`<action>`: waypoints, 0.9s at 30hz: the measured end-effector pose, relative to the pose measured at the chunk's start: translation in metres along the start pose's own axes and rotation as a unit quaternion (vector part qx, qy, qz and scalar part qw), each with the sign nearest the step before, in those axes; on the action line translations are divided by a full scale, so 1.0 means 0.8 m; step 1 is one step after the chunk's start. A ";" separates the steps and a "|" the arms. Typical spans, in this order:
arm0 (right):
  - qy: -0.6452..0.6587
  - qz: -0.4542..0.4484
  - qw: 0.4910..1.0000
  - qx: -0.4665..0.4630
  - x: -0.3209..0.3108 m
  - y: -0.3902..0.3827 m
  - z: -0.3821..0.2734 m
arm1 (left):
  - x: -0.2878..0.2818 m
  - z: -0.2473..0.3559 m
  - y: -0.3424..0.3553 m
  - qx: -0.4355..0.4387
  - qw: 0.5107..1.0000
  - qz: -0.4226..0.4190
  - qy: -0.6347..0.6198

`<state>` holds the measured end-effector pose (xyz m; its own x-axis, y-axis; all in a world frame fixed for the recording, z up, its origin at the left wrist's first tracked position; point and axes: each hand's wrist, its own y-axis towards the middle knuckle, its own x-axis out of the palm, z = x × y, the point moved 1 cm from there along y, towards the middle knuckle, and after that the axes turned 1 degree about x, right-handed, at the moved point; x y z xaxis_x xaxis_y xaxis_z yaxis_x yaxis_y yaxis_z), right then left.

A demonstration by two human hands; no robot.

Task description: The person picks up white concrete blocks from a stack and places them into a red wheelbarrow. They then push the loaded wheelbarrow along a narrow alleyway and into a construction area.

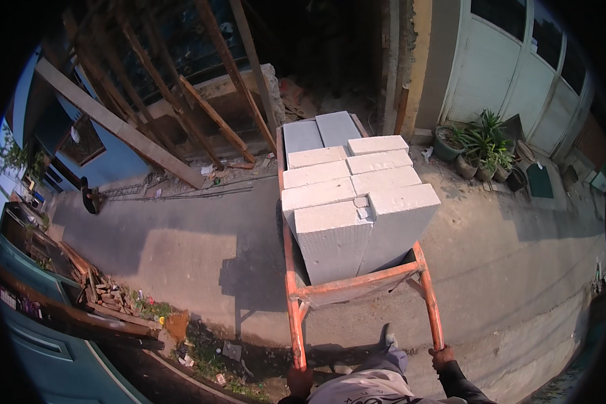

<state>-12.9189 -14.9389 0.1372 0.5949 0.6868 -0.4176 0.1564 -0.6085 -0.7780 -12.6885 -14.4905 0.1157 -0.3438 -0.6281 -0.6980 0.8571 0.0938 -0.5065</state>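
An orange handcart (359,279) stands in front of me, its two tube handles reaching back to either side of my body. My left hand (299,382) is closed round the end of the left handle (296,333), partly in shadow. On the right handle (433,316) my right hand (442,359) has its fingers wrapped round the tube near the end. Large pale building blocks (333,239) fill the cart, several standing upright in two rows. Toward the front, two greyer blocks (320,131) sit lower. The cart's wheel is hidden.
Ahead lies a dark doorway (323,60) with rubble at its foot. Wooden props (215,121) lean on the left. Potted plants (485,148) stand by pale doors on the right. Scrap wood (108,293) and weeds line the left edge of the concrete lane (182,249).
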 end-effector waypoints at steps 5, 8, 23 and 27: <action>0.010 0.009 1.000 0.000 0.007 -0.009 0.003 | 0.004 -0.007 0.008 -0.014 0.990 -0.010 -0.137; 0.008 0.004 1.000 -0.007 0.011 -0.011 -0.006 | 0.020 -0.032 0.024 0.035 0.993 0.037 -0.107; -0.002 -0.009 1.000 -0.027 0.003 0.020 0.021 | 0.011 0.008 0.015 0.085 0.992 0.073 -0.057; -0.079 0.000 0.995 -0.054 0.003 0.017 0.020 | 0.008 0.013 0.015 0.062 0.995 0.069 -0.021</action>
<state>-12.9277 -14.9392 0.1186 0.4655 0.7348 -0.4933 0.2450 -0.6426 -0.7260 -12.6763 -14.5016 0.1107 -0.2046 -0.6476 -0.7340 0.9371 0.0871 -0.3380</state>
